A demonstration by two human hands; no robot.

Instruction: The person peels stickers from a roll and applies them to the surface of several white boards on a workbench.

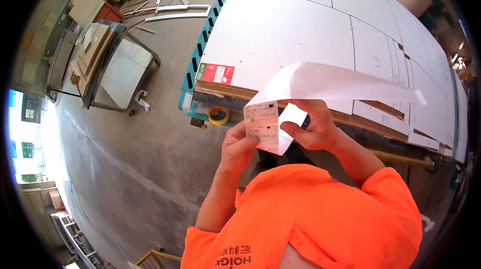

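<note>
A long white strip of printed labels [261,120] hangs between my hands, its printed end facing up. My left hand [237,144] pinches the left edge of that end, thumb on top. On the right, my right hand [313,124] closes its thumb and fingers on the folded paper beside the printed part. From there the blank length of the strip arches over the front of the table and trails off to the right. Just beyond the strip lie white cut panels [280,33] on the large table.
A yellow tape roll [218,115] hangs at the table's front left corner. A red and green printed sheet [215,73] lies on the near left panel. The teal slotted table edge [203,38] runs away from me. On the left stands a cart [123,68] with boards; white strips [175,13] lie on the floor.
</note>
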